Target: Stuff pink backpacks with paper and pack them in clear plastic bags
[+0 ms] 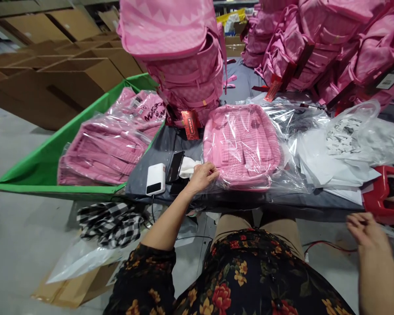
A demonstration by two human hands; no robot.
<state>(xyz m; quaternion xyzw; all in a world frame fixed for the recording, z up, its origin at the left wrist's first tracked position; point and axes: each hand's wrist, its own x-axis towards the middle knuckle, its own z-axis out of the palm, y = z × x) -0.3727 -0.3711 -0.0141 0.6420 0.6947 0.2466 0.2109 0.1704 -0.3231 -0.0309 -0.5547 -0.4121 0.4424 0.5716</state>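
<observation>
Our floral top (pixel 249 280) fills the near edge. Our left hand (pixel 202 177) rests on the clear bag (pixel 292 175) around a pink backpack (pixel 241 144), its fingers together; whether they grip we cannot tell. Our right hand (pixel 366 232) hangs empty, fingers apart, near a red object (pixel 382 197) cut off at right. Left of the bag, a white power bank (pixel 156 178) lies on gray cloth (pixel 141 175); stacked pink backpacks (pixel 184 65) block the far view.
</observation>
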